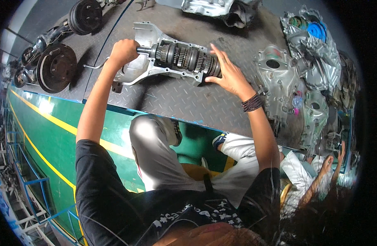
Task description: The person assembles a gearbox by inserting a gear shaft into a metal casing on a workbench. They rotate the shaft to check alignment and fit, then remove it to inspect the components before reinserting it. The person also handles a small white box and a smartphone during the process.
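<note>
An aluminium gearbox housing half [142,37] lies on the metal bench in front of me, its open side up. Along it sits a gear shaft assembly [181,57] with several steel gears. My left hand [123,52] is closed around the bare shaft end at the housing's wide, bell-shaped end. At the opposite end, my right hand [231,77] is spread, with thumb and fingers on either side of the last gear [213,65]. Whether the right palm touches that gear I cannot tell. A dark beaded bracelet [251,103] circles my right wrist.
Brake drums on an axle [57,67] stand at the left. Other housings [274,74] crowd the right side, and a large metal casing [209,6] sits at the far edge. A bent rod [96,65] lies by my left forearm. Another person's hands [327,164] show at lower right.
</note>
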`<state>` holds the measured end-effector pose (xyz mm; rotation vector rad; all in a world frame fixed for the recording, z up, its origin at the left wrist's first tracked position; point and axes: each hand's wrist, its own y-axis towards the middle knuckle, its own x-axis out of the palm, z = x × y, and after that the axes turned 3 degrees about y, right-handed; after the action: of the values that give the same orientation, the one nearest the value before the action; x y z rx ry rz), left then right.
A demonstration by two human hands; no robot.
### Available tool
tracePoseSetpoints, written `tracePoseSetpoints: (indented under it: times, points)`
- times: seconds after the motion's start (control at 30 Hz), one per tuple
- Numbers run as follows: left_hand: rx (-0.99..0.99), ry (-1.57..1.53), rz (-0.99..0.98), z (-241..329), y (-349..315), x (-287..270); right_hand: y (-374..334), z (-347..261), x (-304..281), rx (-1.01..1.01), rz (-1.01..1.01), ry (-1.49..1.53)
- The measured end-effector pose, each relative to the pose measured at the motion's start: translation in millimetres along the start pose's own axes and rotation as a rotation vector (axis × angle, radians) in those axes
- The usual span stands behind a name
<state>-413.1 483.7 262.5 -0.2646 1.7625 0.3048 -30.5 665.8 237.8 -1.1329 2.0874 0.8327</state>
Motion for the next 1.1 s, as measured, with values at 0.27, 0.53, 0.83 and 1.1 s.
tracePoseSetpoints:
  times: [0.27, 0.53, 0.83, 1.1]
  points:
    - [0.001, -0.005, -0.017, 2, -1, -6, -39, 42, -32, 0.145, -0.131, -0.162]
    - [-0.006, -0.022, -0.004, -5, 2, 1, 3, 37, -19, 0.229, -0.240, -0.302]
    - [0.003, -0.082, 0.039, -2, -6, 1, 10, 43, -18, 0.187, -0.232, -0.268]
    - [-0.057, -0.042, 0.187, 5, -6, 10, 4, 41, -22, 0.095, -0.128, -0.297]
